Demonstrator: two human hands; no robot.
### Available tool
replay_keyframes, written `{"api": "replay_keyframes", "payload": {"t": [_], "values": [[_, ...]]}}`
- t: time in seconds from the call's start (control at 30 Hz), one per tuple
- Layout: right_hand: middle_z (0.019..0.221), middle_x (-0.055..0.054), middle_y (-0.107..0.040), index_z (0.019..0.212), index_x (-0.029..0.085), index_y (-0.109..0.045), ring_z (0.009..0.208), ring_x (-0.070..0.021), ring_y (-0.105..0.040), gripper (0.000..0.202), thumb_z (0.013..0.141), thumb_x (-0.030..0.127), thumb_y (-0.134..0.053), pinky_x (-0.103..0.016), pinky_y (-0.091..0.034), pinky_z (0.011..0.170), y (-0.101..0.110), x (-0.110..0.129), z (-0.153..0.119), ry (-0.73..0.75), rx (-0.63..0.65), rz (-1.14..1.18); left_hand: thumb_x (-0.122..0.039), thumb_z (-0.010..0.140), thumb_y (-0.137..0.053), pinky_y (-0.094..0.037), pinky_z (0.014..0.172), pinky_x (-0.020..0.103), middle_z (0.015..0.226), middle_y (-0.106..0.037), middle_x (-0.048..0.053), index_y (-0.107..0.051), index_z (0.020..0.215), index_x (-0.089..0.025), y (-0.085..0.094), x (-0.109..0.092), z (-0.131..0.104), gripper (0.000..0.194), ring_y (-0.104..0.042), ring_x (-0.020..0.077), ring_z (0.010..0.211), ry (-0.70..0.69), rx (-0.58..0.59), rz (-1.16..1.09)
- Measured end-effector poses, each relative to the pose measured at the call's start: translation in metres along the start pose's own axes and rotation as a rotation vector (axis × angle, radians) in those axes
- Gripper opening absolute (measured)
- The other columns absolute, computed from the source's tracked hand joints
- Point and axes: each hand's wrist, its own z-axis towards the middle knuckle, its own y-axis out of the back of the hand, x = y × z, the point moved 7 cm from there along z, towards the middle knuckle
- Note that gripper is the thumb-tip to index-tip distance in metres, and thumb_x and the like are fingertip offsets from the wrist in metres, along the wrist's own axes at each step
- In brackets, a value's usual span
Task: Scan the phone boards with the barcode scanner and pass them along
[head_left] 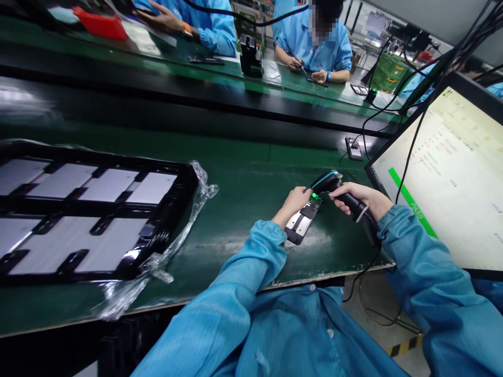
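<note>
My right hand (363, 198) is wrapped round the handle of a black barcode scanner (327, 181) with a blue strip on its head. The scanner's head points left and casts a green light on the upper end of an opened phone (302, 224). That phone lies on the green bench, with silver and black inner parts showing. My left hand (295, 203) is closed at the phone's upper left edge, its fingertips beside the green light. How firmly they grip is partly hidden.
A black tray (184, 180) with flat grey panels and crumpled clear wrap lies left. The monitor (463, 173) at right shows a green PASS bar. Another opened phone (354, 148) sits near it among hanging cables. Across the bench, co-workers in blue handle parts; a red bin (100, 23) stands there.
</note>
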Motion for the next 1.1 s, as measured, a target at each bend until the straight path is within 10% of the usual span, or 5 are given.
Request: {"api": "replay_keyframes", "payload": {"t": [0.33,0.53,0.73,1.1], "values": [[0.054,0.002,-0.055,0.08,0.016,-0.056,0.041,-0.0114,-0.049,0.024,0.078,0.028,-0.076,-0.022,-0.047,0.037,-0.006,0.01,-0.017,0.19,-0.049,-0.068,-0.032,0.086,-0.05,-0.029,0.059,0.026,0.06,-0.056,0.003,-0.057,0.065,-0.018,0.006,-0.009,-0.007,0.026,-0.051,0.0168,0.062,0.009,-0.05,0.053],[0.049,0.005,-0.053,0.082,0.02,-0.056,0.038,-0.0128,-0.049,0.025,0.082,0.036,-0.075,-0.026,-0.043,0.041,-0.054,-0.009,-0.06,0.543,-0.27,-0.167,-0.034,0.09,-0.049,-0.028,0.062,0.028,0.076,-0.065,0.007,-0.055,0.084,-0.022,0.027,-0.047,-0.052,0.015,-0.059,0.022,0.072,-0.029,-0.215,0.143],[0.045,0.001,-0.053,0.06,0.022,-0.054,0.044,-0.0166,-0.049,0.035,0.083,0.044,-0.07,-0.03,-0.041,0.046,-0.106,-0.046,-0.079,0.55,-0.519,-0.355,-0.038,0.091,-0.053,-0.029,0.062,0.029,0.075,-0.065,0.005,-0.049,0.101,-0.023,0.031,-0.079,-0.092,0.018,-0.062,0.0238,0.071,-0.106,-0.254,0.141],[0.05,0.001,-0.05,0.057,0.023,-0.052,0.047,-0.0164,-0.045,0.038,0.081,0.046,-0.069,-0.032,-0.04,0.048,-0.117,-0.061,-0.07,0.615,-0.587,-0.337,-0.043,0.091,-0.053,-0.038,0.067,0.03,0.085,-0.068,0.007,-0.046,0.111,-0.021,0.031,-0.072,-0.093,0.03,-0.066,0.0253,0.079,-0.082,-0.33,0.082]]}}
